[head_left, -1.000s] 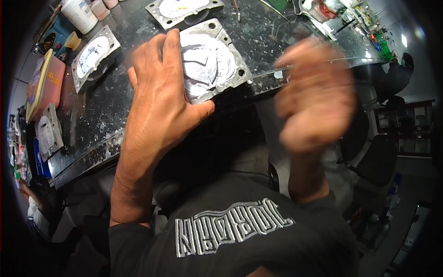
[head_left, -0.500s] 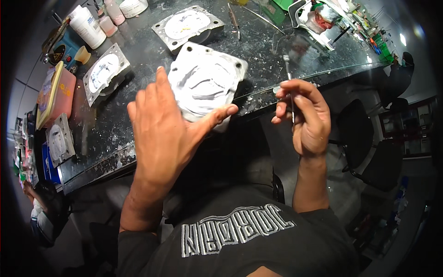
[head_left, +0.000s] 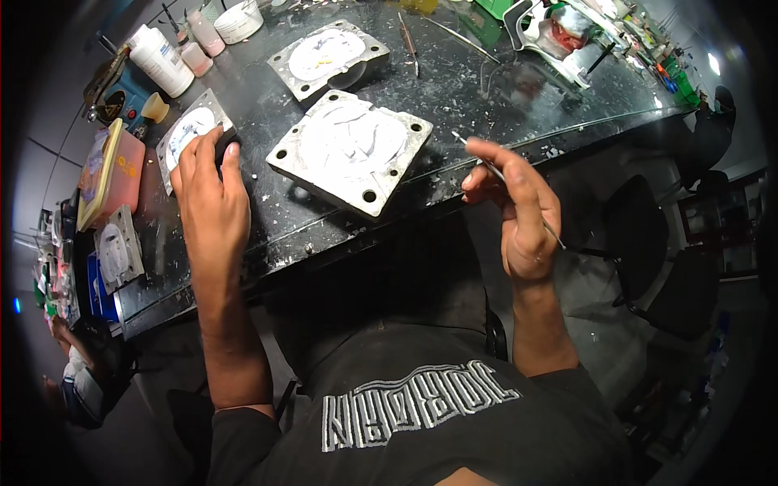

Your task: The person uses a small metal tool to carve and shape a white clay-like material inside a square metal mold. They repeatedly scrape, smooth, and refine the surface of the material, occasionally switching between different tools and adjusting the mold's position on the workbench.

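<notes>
Pinching a tool (head_left: 459,138), right hand (head_left: 525,217) hovers; left hand (head_left: 214,193), fingers open, overhangs the left mould (head_left: 193,123): a nudge could shift it!

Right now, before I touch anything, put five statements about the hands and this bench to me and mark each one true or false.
1. The pink tub stands to the left of the left hand. True.
2. The centre metal block has round holes near its corners. True.
3. The left hand is on the centre metal block. False: its fingers are over the smaller-looking block farther left.
4. The right hand is empty. False: it holds a thin metal tool.
5. The white bottle stands upright. True.
</notes>
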Motion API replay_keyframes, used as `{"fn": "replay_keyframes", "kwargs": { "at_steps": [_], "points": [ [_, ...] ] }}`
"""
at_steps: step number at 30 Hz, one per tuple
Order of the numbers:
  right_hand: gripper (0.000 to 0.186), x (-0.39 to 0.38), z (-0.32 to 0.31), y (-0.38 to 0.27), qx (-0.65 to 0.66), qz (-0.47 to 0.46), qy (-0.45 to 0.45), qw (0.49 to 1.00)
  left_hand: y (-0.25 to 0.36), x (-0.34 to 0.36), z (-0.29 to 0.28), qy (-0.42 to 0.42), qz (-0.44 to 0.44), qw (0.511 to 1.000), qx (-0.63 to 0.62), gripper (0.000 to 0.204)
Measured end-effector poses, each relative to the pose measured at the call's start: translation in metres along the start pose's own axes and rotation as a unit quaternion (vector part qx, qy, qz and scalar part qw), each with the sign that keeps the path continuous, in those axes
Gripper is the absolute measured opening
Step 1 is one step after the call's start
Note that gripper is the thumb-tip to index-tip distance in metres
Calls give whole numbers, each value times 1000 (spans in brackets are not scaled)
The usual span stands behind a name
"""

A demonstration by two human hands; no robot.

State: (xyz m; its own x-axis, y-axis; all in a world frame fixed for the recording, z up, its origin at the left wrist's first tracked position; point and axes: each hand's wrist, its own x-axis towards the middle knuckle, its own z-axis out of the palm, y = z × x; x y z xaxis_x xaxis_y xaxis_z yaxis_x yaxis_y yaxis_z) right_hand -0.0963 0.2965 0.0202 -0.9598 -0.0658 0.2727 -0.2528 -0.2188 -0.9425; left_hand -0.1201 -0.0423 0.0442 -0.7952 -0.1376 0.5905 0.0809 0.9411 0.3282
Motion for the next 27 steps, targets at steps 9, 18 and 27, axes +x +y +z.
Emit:
{"fn": "replay_keyframes", "kwargs": {
  "at_steps": [9,18,27],
  "points": [
    [22,42,25,8,46,2,-17,999,54,84,12,-382,-135,904,-134,78],
    [14,70,20,-2,-208,-201,-107,951,41,41,35,-299,-176,871,-348,55],
    [12,107,23,-29,-224,-217,-280,908,33,25,35,-237,-103,832,-491,31]
  ]
}}
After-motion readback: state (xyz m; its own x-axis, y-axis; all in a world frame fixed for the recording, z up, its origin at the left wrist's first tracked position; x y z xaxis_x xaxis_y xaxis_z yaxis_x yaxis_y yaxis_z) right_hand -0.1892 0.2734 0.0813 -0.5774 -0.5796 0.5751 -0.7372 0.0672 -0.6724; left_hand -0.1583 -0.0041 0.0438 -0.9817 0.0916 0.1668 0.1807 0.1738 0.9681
